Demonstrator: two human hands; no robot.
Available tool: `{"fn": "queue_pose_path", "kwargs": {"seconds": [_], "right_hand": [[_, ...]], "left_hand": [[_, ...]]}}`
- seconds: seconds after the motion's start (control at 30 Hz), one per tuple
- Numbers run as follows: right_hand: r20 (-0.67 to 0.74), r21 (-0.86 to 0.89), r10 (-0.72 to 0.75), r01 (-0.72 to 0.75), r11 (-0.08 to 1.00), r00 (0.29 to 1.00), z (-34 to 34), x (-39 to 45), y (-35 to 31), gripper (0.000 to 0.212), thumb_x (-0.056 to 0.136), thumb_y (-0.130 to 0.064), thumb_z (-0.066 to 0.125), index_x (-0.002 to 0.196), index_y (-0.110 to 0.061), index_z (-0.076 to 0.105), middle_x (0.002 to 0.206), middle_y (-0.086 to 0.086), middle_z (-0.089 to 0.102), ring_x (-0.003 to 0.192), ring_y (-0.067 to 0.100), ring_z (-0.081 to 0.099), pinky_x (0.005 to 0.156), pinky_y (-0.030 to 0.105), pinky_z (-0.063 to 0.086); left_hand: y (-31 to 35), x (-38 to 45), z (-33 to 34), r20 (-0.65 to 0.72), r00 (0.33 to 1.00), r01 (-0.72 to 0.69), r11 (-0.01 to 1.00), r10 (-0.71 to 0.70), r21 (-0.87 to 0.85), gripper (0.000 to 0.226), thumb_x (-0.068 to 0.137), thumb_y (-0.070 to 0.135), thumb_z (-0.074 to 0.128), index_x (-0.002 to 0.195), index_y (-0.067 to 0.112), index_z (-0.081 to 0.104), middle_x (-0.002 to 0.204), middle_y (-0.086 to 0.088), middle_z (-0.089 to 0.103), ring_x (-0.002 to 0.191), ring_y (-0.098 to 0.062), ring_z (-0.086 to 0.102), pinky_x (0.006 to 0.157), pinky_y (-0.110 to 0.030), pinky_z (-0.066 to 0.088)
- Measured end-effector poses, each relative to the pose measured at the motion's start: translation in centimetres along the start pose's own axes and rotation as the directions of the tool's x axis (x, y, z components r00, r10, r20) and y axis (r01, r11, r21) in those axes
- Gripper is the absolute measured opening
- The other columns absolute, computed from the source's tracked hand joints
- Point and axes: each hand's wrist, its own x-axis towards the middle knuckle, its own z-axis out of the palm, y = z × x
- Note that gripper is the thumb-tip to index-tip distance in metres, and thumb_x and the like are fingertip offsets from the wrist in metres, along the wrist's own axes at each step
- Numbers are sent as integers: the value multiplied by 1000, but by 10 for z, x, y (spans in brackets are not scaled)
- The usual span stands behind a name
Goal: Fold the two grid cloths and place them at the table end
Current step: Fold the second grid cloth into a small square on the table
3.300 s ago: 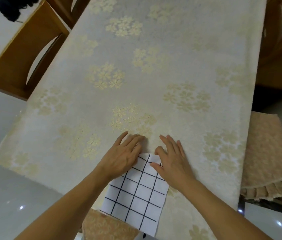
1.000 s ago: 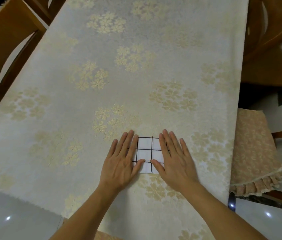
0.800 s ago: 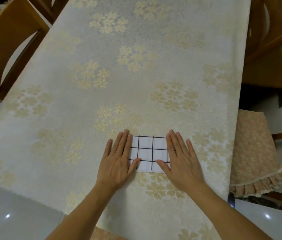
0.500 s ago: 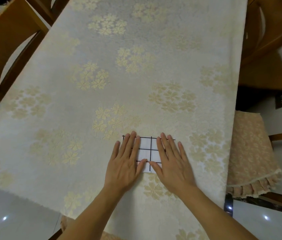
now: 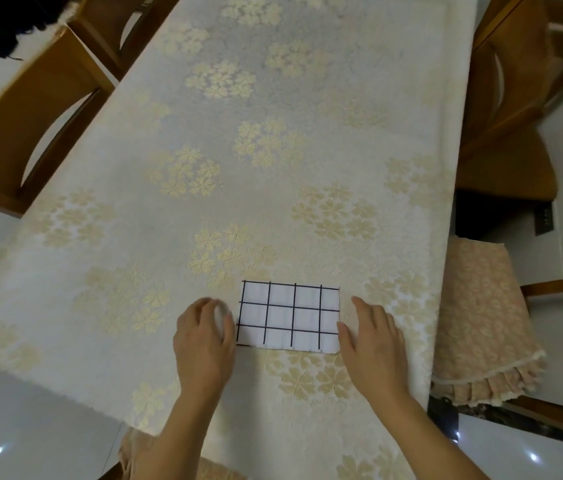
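Grid cloth lies folded between both hands; no writing legible.

folded grid cloth between hands, chairs flanking table

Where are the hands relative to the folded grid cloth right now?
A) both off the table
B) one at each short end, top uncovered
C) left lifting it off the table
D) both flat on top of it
B: the left hand sits at the left end of the grid cloth and the right hand at its right end, so the cloth's whole top face shows, lying flat on the tablecloth.
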Motion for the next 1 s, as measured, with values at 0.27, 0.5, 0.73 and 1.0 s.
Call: {"fn": "queue_pose_path", "kwargs": {"seconds": [0.27, 0.5, 0.73, 1.0], "right_hand": [[85, 248, 269, -282, 927, 959, 0, 10, -26, 21, 95, -29, 62, 113, -19, 62, 91, -9, 54, 76, 12, 56, 60, 26, 44], [57, 268, 552, -546, 794, 832, 11, 16, -51, 32, 91, -40, 66, 107, -12, 64, 98, 1, 64, 90, 20, 59, 73, 33, 48], [135, 242, 664, -675, 697, 735, 12, 23, -70, 23, 93, -34, 65, 104, -14, 65, 110, 6, 60, 103, 27, 57, 81, 37, 48], [218, 323, 642, -675, 663, 735, 12, 27, -69, 16, 95, -29, 63, 89, -14, 61, 94, 1, 58, 85, 24, 60, 70, 39, 55]], "left_hand": [[20, 4, 3, 75, 976, 212, 964, -203, -160, 20, 98, 27, 55, 109, 13, 65, 98, 0, 58, 89, -20, 57, 76, -33, 45], [29, 9, 12, 92, 951, 305, 946, -296, -110, 21, 97, 32, 58, 102, 12, 65, 95, -1, 62, 87, -23, 59, 78, -40, 52], [31, 16, 16, 138, 929, 355, 932, -343, -74, 22, 96, 32, 59, 96, 13, 68, 92, -3, 67, 82, -22, 62, 72, -35, 50], [37, 13, 7, 184, 922, 372, 912, -340, -176, 12, 97, 24, 59, 90, 15, 59, 84, 1, 61, 72, -11, 54, 64, -26, 41]]}}
